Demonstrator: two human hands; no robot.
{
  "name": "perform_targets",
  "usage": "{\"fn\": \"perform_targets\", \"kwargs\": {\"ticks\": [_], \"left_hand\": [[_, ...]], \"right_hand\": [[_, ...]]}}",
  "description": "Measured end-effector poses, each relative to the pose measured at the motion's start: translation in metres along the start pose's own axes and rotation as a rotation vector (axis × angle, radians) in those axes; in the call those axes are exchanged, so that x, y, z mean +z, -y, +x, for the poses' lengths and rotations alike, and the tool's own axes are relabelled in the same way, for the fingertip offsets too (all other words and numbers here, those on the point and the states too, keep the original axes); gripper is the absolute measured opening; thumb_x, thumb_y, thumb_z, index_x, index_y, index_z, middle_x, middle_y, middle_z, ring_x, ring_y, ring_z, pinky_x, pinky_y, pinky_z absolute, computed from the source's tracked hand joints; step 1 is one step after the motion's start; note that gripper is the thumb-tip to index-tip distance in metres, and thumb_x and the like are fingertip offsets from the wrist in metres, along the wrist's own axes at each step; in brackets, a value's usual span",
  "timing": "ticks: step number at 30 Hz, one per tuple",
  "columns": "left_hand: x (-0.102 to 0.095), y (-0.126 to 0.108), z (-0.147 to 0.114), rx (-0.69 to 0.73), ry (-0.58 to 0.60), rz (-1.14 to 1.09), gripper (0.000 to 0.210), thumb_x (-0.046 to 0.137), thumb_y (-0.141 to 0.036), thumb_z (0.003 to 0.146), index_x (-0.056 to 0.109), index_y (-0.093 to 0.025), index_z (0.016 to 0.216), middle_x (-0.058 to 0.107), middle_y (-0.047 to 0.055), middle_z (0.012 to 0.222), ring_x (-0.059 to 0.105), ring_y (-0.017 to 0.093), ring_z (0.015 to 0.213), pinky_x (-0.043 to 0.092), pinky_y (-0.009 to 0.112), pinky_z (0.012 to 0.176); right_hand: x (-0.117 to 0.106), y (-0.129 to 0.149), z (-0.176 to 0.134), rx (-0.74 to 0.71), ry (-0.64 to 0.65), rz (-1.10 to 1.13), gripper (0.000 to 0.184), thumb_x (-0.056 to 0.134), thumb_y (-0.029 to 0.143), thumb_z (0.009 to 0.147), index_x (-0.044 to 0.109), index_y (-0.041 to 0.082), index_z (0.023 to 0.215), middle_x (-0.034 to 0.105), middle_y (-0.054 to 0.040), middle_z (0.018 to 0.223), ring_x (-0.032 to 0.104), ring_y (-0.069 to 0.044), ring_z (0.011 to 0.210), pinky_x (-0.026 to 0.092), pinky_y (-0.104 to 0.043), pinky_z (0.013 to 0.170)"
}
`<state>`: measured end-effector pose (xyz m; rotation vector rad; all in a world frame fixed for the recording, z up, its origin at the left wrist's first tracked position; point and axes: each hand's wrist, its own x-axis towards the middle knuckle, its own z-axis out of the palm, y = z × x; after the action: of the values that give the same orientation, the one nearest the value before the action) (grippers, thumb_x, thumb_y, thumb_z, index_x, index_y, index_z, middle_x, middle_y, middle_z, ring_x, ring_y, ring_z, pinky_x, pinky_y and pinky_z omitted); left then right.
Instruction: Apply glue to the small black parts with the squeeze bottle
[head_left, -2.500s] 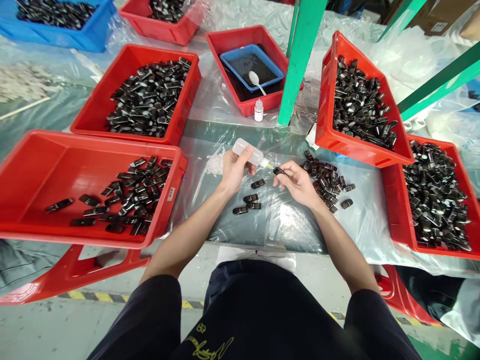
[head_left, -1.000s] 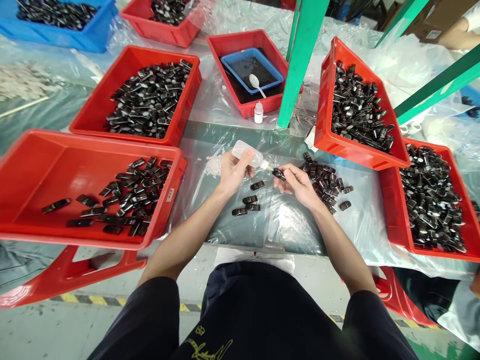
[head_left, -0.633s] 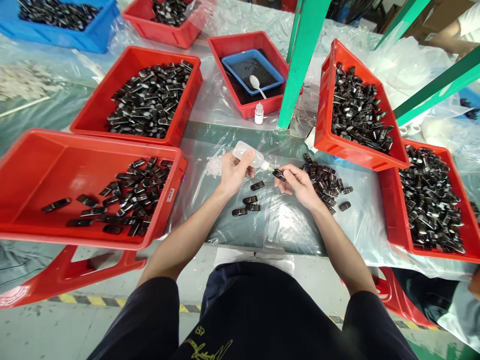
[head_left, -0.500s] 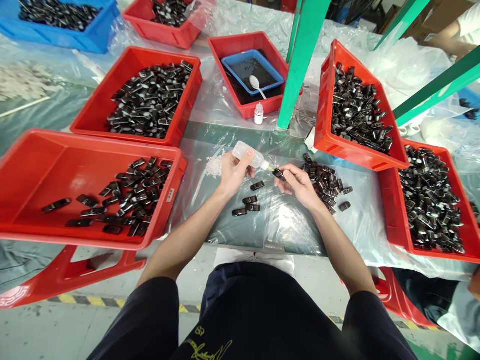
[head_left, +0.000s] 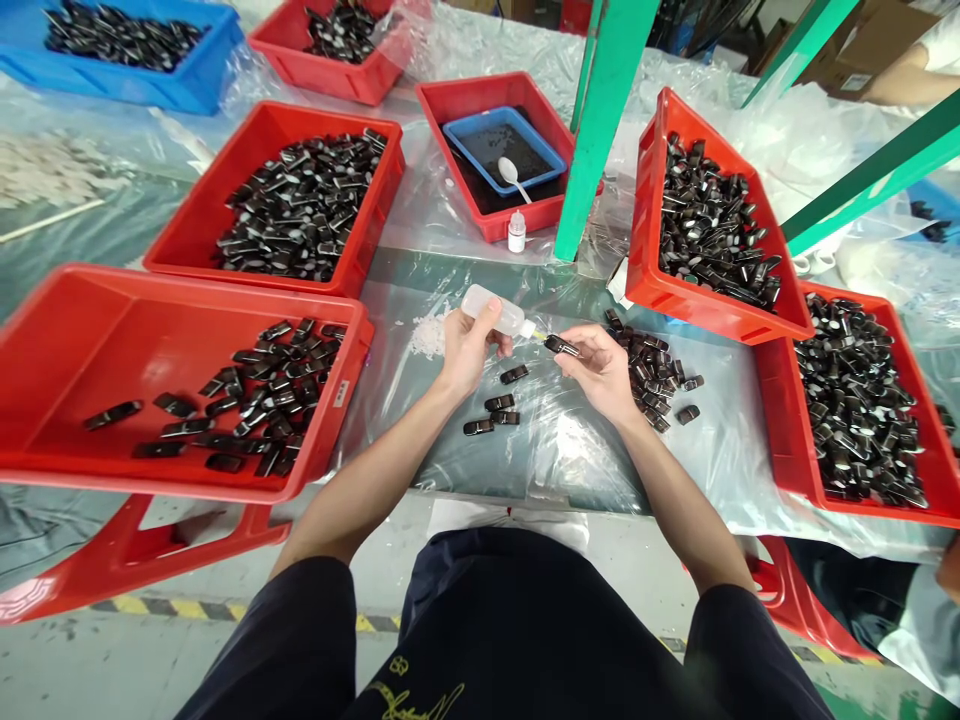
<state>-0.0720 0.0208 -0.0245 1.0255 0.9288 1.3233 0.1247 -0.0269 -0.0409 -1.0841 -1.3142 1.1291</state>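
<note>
My left hand (head_left: 468, 350) is closed round a translucent squeeze bottle (head_left: 495, 308), tilted so its thin yellowish tip points right and down. Pinched in the fingers of my right hand (head_left: 598, 368) is a small glossy black car-shaped piece (head_left: 561, 345). The bottle's tip is at the left end of that piece; whether they touch I cannot tell. Several more black pieces (head_left: 501, 403) lie on the plastic sheet below my hands. Beside my right hand is a loose pile of the same pieces (head_left: 651, 375).
A red bin (head_left: 67, 360) stands left, another red bin (head_left: 176, 235) behind it. On the right are two red bins (head_left: 720, 312) (head_left: 780, 430) full of black pieces. A green post (head_left: 600, 130) rises behind my hands, near a small white bottle (head_left: 517, 232) and white granules (head_left: 429, 336).
My right fingers have shifted their grip on the black piece, which now shows more of its side. The left hand and squeeze bottle have barely moved.
</note>
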Motion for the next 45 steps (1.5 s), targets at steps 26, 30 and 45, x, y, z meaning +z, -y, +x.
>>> {"fn": "perform_targets", "kwargs": {"ticks": [26,30,45], "left_hand": [[-0.0022,-0.0004,-0.0007,0.010,-0.010,0.033,0.060,0.082,-0.077,0.073,0.065,-0.020,0.072,0.059,-0.002,0.050,0.050,0.010,0.039,0.037,0.025,0.041],[-0.0026,-0.0004,-0.0008,0.010,-0.006,0.035,0.059,0.082,-0.076,0.074,0.065,-0.020,0.072,0.059,-0.002,0.050,0.050,0.010,0.040,0.037,0.024,0.042],[-0.0016,0.0005,0.0012,-0.043,0.000,0.003,0.060,0.080,-0.079,0.072,0.066,-0.021,0.073,0.057,-0.002,0.050,0.052,0.011,0.040,0.039,0.027,0.042]], "right_hand": [[-0.0004,0.0017,-0.0010,-0.014,0.009,-0.036,0.047,0.086,0.062,0.083,0.069,0.025,0.107,0.066,-0.0023,0.092,0.054,-0.015,0.069,0.048,-0.030,0.058],[-0.0007,0.0022,-0.0012,-0.019,0.015,-0.048,0.047,0.085,0.062,0.084,0.069,0.025,0.108,0.066,-0.0025,0.095,0.053,-0.015,0.069,0.048,-0.030,0.059],[-0.0012,0.0019,0.0002,-0.008,-0.001,-0.045,0.049,0.086,0.063,0.081,0.069,0.025,0.106,0.071,-0.0032,0.097,0.054,-0.014,0.070,0.047,-0.028,0.059]]}}
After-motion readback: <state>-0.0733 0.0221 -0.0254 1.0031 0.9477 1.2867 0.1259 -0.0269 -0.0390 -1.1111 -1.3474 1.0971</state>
